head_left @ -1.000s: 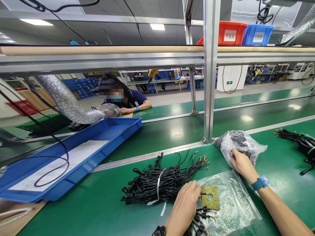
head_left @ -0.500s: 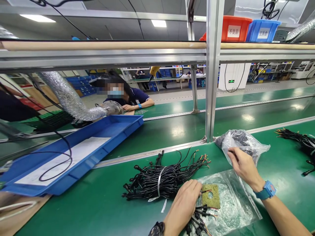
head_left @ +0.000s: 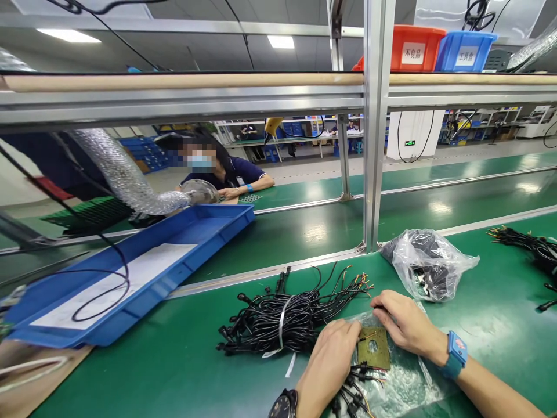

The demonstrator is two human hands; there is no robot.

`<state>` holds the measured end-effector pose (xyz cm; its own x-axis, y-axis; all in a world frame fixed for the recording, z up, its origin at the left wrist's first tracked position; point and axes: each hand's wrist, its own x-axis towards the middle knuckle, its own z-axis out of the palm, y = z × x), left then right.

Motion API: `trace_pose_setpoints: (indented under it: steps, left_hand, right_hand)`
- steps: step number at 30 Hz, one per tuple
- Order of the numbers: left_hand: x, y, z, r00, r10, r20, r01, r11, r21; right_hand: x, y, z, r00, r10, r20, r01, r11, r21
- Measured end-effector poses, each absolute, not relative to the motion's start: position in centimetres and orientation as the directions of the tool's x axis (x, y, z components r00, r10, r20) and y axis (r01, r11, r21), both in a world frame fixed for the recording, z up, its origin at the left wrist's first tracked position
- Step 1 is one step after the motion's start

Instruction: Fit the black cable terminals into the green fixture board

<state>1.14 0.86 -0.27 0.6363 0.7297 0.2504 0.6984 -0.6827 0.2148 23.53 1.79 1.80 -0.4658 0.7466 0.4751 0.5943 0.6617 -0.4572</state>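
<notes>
- By the left hand (head_left: pixel 331 361), fingers curled, a wire (head_left: pixel 369 336) is held over the sponge (head_left: pixel 376 354).
- By the right hand (head_left: pixel 407 326), fingertips together, a dark part (head_left: pixel 380 309) is pinched.

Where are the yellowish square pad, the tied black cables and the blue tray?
Yellowish square pad (head_left: pixel 382 352), head view: flat face, right of its hole.
Tied black cables (head_left: pixel 299 319), head view: just right of the white tie.
Blue tray (head_left: pixel 174 273), head view: near wall.
</notes>
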Motion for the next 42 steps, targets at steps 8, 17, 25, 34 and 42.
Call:
trace_pose_setpoints:
  steps: [8,17,25,34,42]
  left_hand:
    - [1.0,0.3,0.5,0.598,0.768,0.226,0.701,-0.639,0.316]
    - [0.6,0.1,0.8,0.589,0.772,0.240,0.676,-0.633,0.377]
    - [0.4,0.0,1.1,0.483,0.799,0.358,0.502,-0.588,0.634]
    - [1.3,-0.6,1.4,0.462,0.689,0.558,0.390,-0.723,0.570]
    - [1.8,-0.8,1.1,0.377,0.693,0.615,0.428,-0.719,0.548]
  right_hand:
    - [23.7,2.0,1.5,-0.451,0.763,0.463,0.599,0.643,-0.477]
    - [23.8,2.0,1.6,-0.428,0.793,0.434,0.580,0.609,-0.542]
    - [23.8,2.0,1.6,-0.298,0.921,0.249,0.386,0.355,-0.851]
    - [23.0,1.4,1.4,-0.385,0.909,0.161,0.259,0.273,-0.927]
    - [22.2,0.3,2.7,-0.440,0.881,0.173,0.265,0.311,-0.913]
